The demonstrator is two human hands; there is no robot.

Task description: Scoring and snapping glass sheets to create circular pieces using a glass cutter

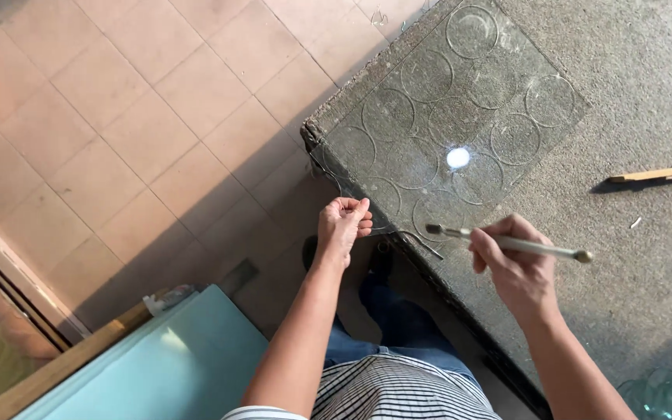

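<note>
A clear glass sheet point(460, 109) scored with several circles lies on a grey carpeted table point(647, 233), its near corner hanging past the table edge. My left hand point(344, 225) pinches the overhanging glass edge with closed fingers. My right hand point(511, 264) grips a thin metal glass-cutting tool point(507, 243), held nearly level just above the sheet's near edge, its head pointing left.
A wooden stick point(663, 173) lies on the table at the right. Cut glass discs point(666, 393) are stacked at the bottom right. A pale green glass panel point(165, 365) leans at the lower left over a tiled floor point(118, 117).
</note>
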